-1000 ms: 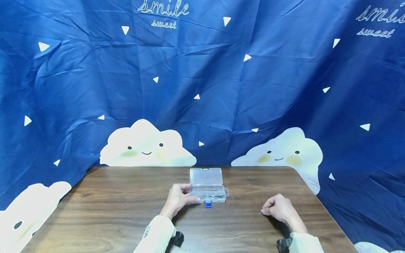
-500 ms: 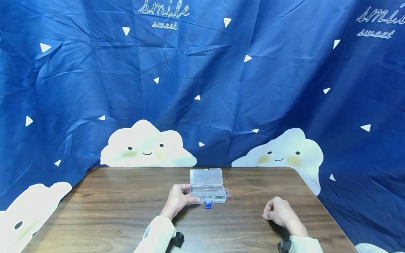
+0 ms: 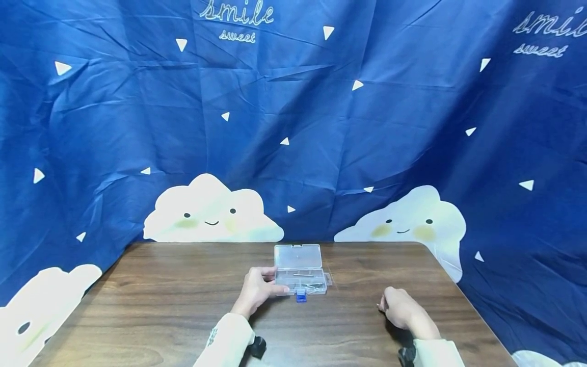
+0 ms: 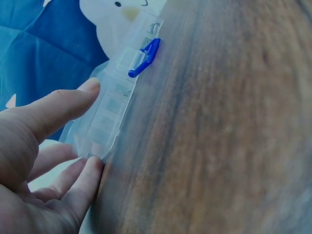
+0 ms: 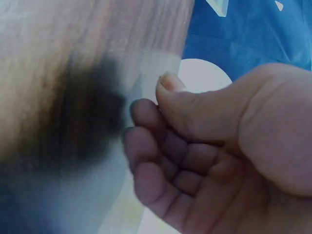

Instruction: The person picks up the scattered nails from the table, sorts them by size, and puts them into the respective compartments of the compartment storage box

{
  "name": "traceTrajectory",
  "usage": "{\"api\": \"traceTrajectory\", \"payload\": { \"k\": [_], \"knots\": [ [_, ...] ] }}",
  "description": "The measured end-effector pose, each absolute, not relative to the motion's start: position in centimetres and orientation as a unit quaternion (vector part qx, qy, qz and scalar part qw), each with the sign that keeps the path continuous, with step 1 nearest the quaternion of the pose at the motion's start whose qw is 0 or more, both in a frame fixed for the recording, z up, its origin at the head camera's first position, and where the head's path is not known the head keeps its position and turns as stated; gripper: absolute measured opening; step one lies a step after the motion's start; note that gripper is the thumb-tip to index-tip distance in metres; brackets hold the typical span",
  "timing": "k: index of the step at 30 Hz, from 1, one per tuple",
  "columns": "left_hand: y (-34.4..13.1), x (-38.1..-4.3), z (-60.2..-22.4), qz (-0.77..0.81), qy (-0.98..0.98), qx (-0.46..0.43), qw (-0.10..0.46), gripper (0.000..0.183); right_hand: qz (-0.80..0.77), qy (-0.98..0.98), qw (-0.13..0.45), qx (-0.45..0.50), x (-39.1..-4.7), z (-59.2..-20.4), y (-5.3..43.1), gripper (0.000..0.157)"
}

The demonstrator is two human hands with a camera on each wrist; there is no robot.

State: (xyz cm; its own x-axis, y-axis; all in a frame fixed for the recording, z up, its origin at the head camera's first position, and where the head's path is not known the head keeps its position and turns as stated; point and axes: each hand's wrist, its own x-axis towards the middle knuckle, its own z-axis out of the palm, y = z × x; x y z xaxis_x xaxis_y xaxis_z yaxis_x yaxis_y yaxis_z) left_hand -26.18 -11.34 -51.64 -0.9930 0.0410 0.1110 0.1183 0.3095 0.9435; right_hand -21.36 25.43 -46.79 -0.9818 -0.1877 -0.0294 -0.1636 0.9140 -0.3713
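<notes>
A clear plastic compartment box (image 3: 290, 281) stands on the table with its lid (image 3: 299, 256) raised at the back. Its blue latch (image 3: 301, 295) hangs down at the front. Thin metal pieces (image 3: 303, 275) lie inside. My left hand (image 3: 254, 290) grips the box's left end, thumb on the front rim; the left wrist view shows the fingertips (image 4: 92, 170) at its lower corner. Off to the right, my right hand (image 3: 403, 311) is low over the table, its thumb (image 5: 175, 100) pressed to the curled index finger. A tiny thin piece is pinched there, mostly hidden; its kind I cannot tell.
The wooden table (image 3: 183, 306) reaches back to a blue curtain (image 3: 293, 102) printed with clouds and triangles. A clear latch (image 3: 328, 279) sticks out at the box's right end. Black wrist straps (image 3: 258, 347) sit at both cuffs.
My right hand has turned, its knuckles now forward and the fingertips tucked more under; the thin piece shows less. The left hand and box have stayed in place.
</notes>
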Motion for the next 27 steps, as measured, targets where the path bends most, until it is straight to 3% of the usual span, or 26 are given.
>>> {"api": "traceTrajectory", "payload": {
  "k": [6,12,27],
  "knots": [
    [-11.4,-26.1,-51.6,-0.585,-0.808,-0.049,0.039,0.07,-0.228,0.971,-0.026,-0.073,-22.1,-46.5,25.5,0.027],
    [-11.4,-26.1,-51.6,-0.588,-0.807,-0.05,0.033,0.071,-0.3,0.953,-0.043,-0.017,-22.9,-46.4,24.9,0.016],
    [-11.5,-26.2,-51.8,-0.6,-0.797,-0.059,0.045,0.069,-0.362,0.93,-0.064,-0.024,-24.0,-46.4,21.5,0.019]
  ]
}}
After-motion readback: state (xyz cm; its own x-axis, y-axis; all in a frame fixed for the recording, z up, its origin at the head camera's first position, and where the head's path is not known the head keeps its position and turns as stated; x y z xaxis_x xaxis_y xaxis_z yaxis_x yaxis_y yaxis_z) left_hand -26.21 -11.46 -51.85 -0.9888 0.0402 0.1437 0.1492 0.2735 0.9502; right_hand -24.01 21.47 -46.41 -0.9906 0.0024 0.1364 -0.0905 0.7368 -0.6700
